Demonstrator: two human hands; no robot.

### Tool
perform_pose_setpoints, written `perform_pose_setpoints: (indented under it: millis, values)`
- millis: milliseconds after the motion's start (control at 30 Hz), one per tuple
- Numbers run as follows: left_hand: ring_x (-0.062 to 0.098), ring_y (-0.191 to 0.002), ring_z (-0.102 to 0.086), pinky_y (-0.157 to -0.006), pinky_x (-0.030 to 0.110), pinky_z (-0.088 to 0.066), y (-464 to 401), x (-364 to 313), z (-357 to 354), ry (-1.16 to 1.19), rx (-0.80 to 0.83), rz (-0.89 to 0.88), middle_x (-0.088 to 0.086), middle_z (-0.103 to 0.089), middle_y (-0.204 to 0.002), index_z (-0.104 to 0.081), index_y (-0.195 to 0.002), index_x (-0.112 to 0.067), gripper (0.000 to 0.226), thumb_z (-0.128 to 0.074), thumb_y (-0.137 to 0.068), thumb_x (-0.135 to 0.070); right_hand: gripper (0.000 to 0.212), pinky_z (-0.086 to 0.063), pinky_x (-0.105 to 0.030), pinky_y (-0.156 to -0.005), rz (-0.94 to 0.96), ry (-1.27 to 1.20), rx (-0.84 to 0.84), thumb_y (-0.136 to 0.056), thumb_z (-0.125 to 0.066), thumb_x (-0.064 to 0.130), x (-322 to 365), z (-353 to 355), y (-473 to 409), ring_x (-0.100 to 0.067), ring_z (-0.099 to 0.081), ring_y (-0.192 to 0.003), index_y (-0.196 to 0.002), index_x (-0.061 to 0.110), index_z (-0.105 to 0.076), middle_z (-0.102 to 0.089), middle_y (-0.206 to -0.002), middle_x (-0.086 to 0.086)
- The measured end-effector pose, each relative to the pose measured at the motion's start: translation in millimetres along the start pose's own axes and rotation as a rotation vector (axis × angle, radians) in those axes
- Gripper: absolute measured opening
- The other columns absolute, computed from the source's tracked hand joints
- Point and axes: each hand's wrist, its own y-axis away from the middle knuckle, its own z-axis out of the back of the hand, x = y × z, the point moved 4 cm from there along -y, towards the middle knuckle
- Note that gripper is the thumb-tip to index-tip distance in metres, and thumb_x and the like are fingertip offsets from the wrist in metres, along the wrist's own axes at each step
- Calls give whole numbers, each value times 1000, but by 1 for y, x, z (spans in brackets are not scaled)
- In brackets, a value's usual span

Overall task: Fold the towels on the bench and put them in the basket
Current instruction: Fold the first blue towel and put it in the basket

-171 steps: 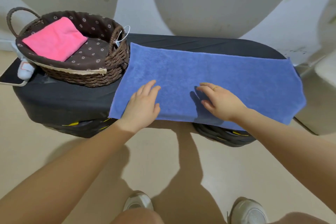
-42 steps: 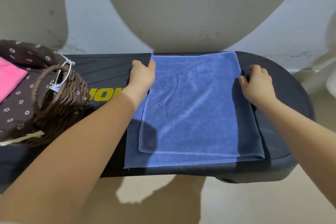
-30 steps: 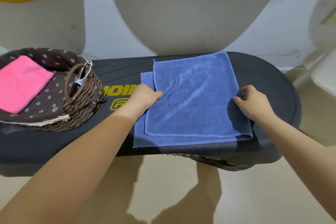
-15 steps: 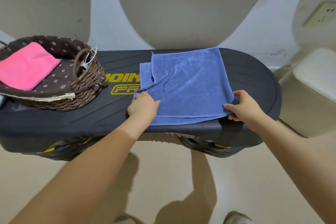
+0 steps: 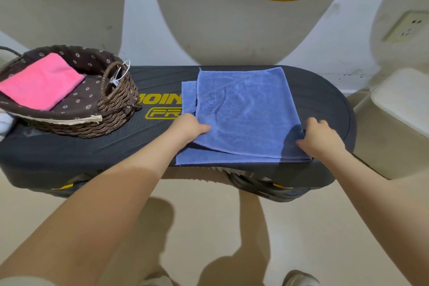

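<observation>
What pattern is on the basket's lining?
Dark brown basket lining with small white flowers, seen in the head view.

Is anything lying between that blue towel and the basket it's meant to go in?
Nothing visible: only bare bench separates the blue towel from the basket. A folded pink towel fills the basket's left part.

Left hand (image 5: 189, 128) fingers hidden under blue towel (image 5: 246, 114); basket (image 5: 116, 100) cut by left edge; embossed towel lettering unreadable, perhaps logo.

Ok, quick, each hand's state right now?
Left hand: pinches the folded blue terry towel at its left edge.
Right hand: grips the towel's right edge.
</observation>
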Motion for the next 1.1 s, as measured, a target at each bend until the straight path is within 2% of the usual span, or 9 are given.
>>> perform_pose_setpoints:
  millis: [100,167,333,400,467,600,733,900,1100]
  values:
    - [18,-66,-51,-58,26,-43,22,-5,12,595,26,-25,4,-54,-76,-52,-78,-12,16,-62,-85,-24,35,-42,-45,-85,147,-79,-223,-92,-48,25,27,12,3,-42,-48,-110,-122,7,-49,-45,-128,-18]
    - [11,-55,-57,-52,21,-44,36,2,11,726,102,3,3,-61,-81,-57,-90,-13,9,-61,-88,-21,32,-42,-43,-85,224,-99,-251,-92,-48,25,46,15,4,-39,-50,-108,-119,9,-53,-47,-127,-15]
    - [7,-34,-51,-34,15,-33,47,48,-11,289,167,8,5,-53,-59,-43,-70,-12,23,-60,-86,-15,26,-45,-41,-81,330,-45,-165,-91,-46,22,91,0,-2,-36,-52,-102,-108,5,-58,-52,-117,-14]
    - [12,-43,-53,-40,19,-39,43,60,-12,113,154,20,3,-56,-61,-41,-74,-12,27,-63,-83,-27,26,-47,-42,-82,366,-41,-118,-91,-45,22,111,-9,-7,-35,-52,-100,-106,6,-58,-52,-115,-14]
    - [23,-58,-53,-53,27,-38,28,61,2,-13,3,-4,10,-57,-68,-38,-72,-13,37,-60,-83,-41,26,-47,-41,-83,419,-65,-108,-93,-43,22,134,-12,-12,-34,-51,-102,-108,7,-57,-51,-117,-13]
    - [32,-82,-54,-65,34,-41,-11,45,29,-2,-227,-102,13,-59,-85,-44,-79,-10,30,-49,-91,-36,28,-42,-35,-83,532,-162,-91,-96,-37,16,185,-9,-31,-32,-51,-107,-115,8,-55,-50,-119,-13]
    - [27,-86,-52,-70,33,-42,-63,31,41,73,-278,-122,11,-58,-93,-51,-91,-6,17,-44,-95,-20,31,-46,-37,-87,583,-211,-2,-98,-32,13,229,-12,-68,-36,-57,-100,-116,4,-56,-55,-119,-17]
    - [37,-112,-48,-88,40,-40,-113,14,53,-50,-373,-178,20,-46,-125,-50,-117,1,29,-39,-97,-17,34,-46,-36,-87,511,-157,36,-99,-33,15,255,-24,-112,-36,-59,-102,-128,8,-48,-53,-127,-16]
    - [36,-112,-46,-80,42,-41,-149,7,60,-196,-352,-196,17,-37,-128,-46,-120,-3,29,-42,-97,-21,30,-43,-35,-79,406,-136,-26,-93,-47,17,267,-39,-131,-34,-52,-109,-123,14,-52,-48,-126,-13]
